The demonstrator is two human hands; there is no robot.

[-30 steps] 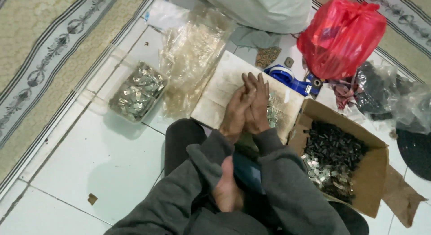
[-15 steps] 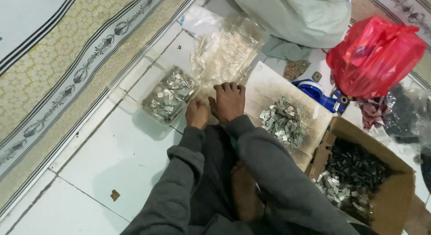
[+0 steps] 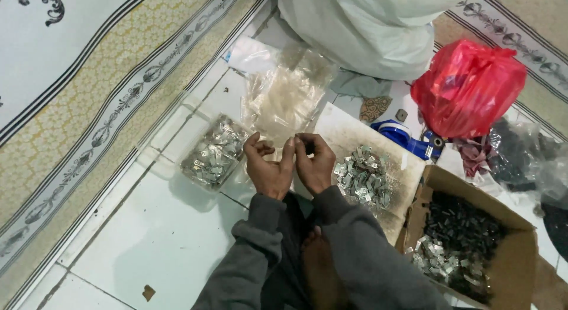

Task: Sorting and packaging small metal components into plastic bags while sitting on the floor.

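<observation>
two hands meet near centre | far left: clear tray point(image 3: 214, 153) of small metal clips | your left hand point(image 3: 269, 166) narrow, fingertips pinched with your right hand point(image 3: 313, 163) on something too small to tell; keep both over the board point(image 3: 408, 174) | right: loose clip pile point(image 3: 364, 178) | near right: cardboard box point(image 3: 520, 251) of dark parts
</observation>
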